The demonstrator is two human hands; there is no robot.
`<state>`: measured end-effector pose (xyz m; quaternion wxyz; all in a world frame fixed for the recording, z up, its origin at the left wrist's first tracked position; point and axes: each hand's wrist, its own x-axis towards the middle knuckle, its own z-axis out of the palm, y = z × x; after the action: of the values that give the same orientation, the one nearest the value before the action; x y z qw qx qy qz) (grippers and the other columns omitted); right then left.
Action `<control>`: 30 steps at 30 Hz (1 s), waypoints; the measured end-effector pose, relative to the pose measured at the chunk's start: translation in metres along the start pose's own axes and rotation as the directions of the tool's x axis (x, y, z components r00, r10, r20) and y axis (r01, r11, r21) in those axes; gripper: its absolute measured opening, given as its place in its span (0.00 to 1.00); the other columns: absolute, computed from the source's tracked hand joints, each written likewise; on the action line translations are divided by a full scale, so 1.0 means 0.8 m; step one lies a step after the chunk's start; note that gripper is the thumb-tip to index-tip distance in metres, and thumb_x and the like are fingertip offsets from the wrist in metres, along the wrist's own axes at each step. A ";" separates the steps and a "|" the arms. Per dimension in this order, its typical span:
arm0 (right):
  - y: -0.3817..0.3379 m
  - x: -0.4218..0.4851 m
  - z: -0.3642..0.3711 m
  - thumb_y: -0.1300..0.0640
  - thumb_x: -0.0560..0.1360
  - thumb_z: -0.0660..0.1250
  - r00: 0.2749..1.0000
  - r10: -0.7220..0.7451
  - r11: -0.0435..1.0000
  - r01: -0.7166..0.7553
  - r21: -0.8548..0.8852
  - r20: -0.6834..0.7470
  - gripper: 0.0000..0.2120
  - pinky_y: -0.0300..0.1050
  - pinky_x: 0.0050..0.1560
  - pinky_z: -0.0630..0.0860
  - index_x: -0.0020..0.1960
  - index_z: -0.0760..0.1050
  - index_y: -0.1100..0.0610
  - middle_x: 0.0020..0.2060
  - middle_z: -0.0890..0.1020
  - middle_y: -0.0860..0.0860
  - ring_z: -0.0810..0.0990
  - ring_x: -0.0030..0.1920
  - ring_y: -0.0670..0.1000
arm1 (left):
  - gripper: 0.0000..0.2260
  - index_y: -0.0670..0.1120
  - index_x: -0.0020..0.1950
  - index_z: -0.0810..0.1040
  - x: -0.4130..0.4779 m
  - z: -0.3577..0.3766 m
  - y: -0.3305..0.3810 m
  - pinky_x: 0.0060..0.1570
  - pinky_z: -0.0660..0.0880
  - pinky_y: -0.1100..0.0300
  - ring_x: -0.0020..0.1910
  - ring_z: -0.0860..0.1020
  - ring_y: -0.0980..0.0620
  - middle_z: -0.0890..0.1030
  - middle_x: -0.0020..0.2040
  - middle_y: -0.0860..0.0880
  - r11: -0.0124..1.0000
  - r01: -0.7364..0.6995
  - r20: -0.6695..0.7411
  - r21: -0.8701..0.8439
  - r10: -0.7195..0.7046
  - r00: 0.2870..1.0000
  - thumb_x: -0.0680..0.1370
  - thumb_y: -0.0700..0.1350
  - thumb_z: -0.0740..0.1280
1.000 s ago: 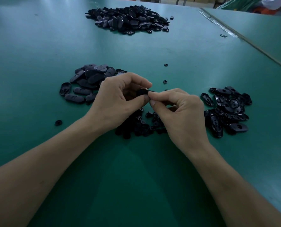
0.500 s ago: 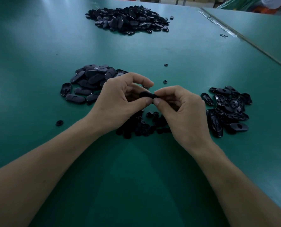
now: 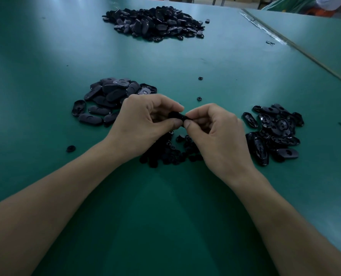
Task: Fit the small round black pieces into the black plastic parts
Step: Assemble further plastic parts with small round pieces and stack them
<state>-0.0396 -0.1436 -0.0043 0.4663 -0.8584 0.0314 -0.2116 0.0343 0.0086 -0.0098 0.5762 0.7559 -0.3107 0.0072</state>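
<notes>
Both hands meet over the middle of the green table (image 3: 165, 216). My left hand (image 3: 143, 124) and my right hand (image 3: 215, 132) pinch the same black plastic part (image 3: 177, 116) between thumbs and fingers; most of it is hidden by the fingertips. Whether a round piece sits in it cannot be seen. Beneath the hands lies a heap of small round black pieces (image 3: 171, 152). A pile of oval black parts (image 3: 110, 96) lies to the left, another pile of glossy black parts (image 3: 275, 132) to the right.
A large heap of black parts (image 3: 155, 22) lies at the far side. Single round pieces lie loose at the left (image 3: 71, 148) and beyond the hands (image 3: 199, 99). A seam (image 3: 297, 48) separates a second table at the right.
The hands have dropped slightly and drawn closer together around the part; my right fingers have curled further over it. The piles have not moved.
</notes>
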 end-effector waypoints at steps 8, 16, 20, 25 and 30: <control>-0.004 0.000 -0.001 0.60 0.76 0.71 1.000 0.022 0.999 -0.022 0.045 -0.001 0.09 0.29 0.38 0.74 0.44 0.77 0.46 0.36 0.83 0.43 0.81 0.37 0.38 | 0.13 0.52 0.48 0.82 0.000 -0.001 0.001 0.45 0.79 0.68 0.39 0.83 0.61 0.86 0.42 0.55 0.998 0.018 -0.020 -0.055 -0.019 1.000 0.71 0.35 0.77; -0.006 -0.001 -0.002 0.61 0.75 0.72 1.000 0.016 0.998 -0.015 0.063 -0.009 0.10 0.30 0.40 0.75 0.45 0.77 0.46 0.37 0.83 0.43 0.82 0.38 0.39 | 0.11 0.49 0.47 0.83 -0.001 -0.003 0.002 0.44 0.78 0.68 0.39 0.84 0.60 0.86 0.42 0.55 0.998 -0.008 -0.029 -0.056 0.007 1.000 0.71 0.35 0.77; -0.007 -0.002 -0.003 0.61 0.75 0.72 1.000 0.014 0.998 -0.014 0.062 -0.012 0.10 0.34 0.41 0.77 0.44 0.78 0.46 0.37 0.84 0.43 0.82 0.38 0.41 | 0.11 0.49 0.46 0.84 -0.002 -0.004 0.000 0.43 0.79 0.67 0.38 0.84 0.60 0.86 0.42 0.54 0.999 -0.021 -0.033 -0.049 0.019 0.999 0.71 0.35 0.78; -0.009 -0.002 -0.003 0.61 0.75 0.72 0.999 -0.006 0.999 0.007 0.047 -0.031 0.09 0.32 0.41 0.77 0.45 0.79 0.47 0.37 0.83 0.42 0.82 0.39 0.40 | 0.11 0.51 0.45 0.83 -0.002 -0.003 0.001 0.41 0.78 0.68 0.36 0.83 0.60 0.86 0.42 0.54 0.998 -0.044 -0.056 -0.040 0.042 0.998 0.71 0.36 0.78; -0.011 -0.006 -0.002 0.61 0.77 0.70 0.996 -0.034 0.999 0.032 -0.031 -0.077 0.09 0.30 0.48 0.76 0.55 0.82 0.51 0.45 0.84 0.42 0.83 0.46 0.39 | 0.10 0.51 0.49 0.84 -0.002 0.001 0.001 0.43 0.79 0.66 0.39 0.84 0.57 0.86 0.41 0.54 0.996 -0.084 -0.196 0.017 0.086 0.977 0.73 0.37 0.75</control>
<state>-0.0459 -0.1385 0.0023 0.4483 -0.8568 0.0385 -0.2518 0.0322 0.0087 -0.0099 0.5998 0.7401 -0.2843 0.1078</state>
